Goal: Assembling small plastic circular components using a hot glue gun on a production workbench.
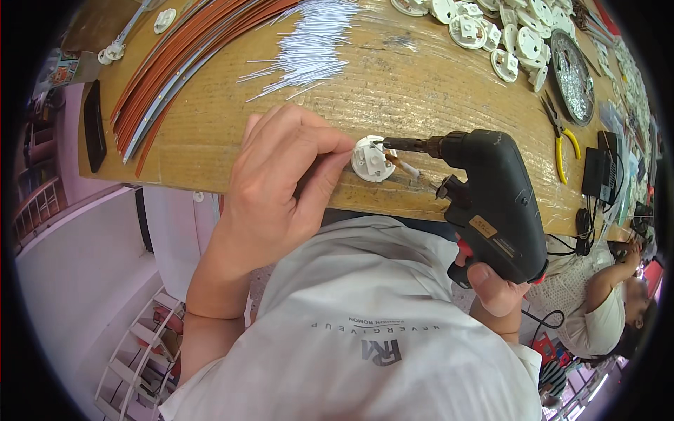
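Note:
My right hand (pixel 498 289) is wrapped round the grip of a black soldering gun (pixel 495 189) with a red trigger. The gun's dark tip points left and meets a small round white plastic base (pixel 373 160) near the table's front edge. A thin pale stick of solder or feed tube (pixel 405 167) runs from below the barrel toward the same base. My left hand (pixel 284 175) is closed, thumb and forefinger pinched at the left edge of the base. Any thin wire between those fingertips is too small to make out.
Long orange and grey strips (pixel 175 74) lie at the far left, beside a pile of short white wires (pixel 312 45). More white bases (pixel 509 31), a dark oval dish (pixel 571 77), yellow-handled pliers (pixel 559 140) and a black adapter (pixel 602 168) are at the right. Another person (pixel 586 302) sits at the right.

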{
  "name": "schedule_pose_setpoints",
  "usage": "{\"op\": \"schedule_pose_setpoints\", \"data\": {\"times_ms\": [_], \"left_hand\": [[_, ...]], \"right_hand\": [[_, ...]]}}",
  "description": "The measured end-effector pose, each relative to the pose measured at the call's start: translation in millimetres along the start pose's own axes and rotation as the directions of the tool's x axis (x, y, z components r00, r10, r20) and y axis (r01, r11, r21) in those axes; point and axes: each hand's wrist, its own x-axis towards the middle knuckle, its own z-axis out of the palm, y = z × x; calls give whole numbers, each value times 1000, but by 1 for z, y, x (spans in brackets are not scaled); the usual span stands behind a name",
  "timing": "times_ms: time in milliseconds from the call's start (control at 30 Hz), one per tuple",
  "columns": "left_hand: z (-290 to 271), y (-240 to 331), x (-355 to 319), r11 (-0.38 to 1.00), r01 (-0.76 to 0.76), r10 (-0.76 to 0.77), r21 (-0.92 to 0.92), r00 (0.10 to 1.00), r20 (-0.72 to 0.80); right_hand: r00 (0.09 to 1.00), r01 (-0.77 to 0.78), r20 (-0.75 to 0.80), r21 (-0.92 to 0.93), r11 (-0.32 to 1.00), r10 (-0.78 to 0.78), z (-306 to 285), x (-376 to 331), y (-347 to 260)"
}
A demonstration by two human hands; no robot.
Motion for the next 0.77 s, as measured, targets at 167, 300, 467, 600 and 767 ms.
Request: {"op": "schedule_pose_setpoints", "data": {"times_ms": [167, 300, 467, 600, 767], "left_hand": [[-1, -1, 1, 1000, -16, 16, 6, 1000, 3], [-1, -1, 0, 1000, -19, 19, 11, 1000, 7], [-1, -3, 0, 999, -37, 37, 18, 999, 3], [-1, -3, 0, 999, -42, 42, 26, 999, 6], [-1, -1, 1, 999, -38, 38, 28, 999, 6]], "right_hand": [[1000, -24, 20, 31, 999, 24, -1, 2, 0], [1000, -2, -2, 31, 1000, 2, 3, 1, -1], [999, 16, 35, 49, 999, -18, 0, 1, 2], [1000, 2, 23, 88, 996, -4, 1, 2, 1], [999, 11, 30, 27, 1000, -12, -1, 1, 0]]}}
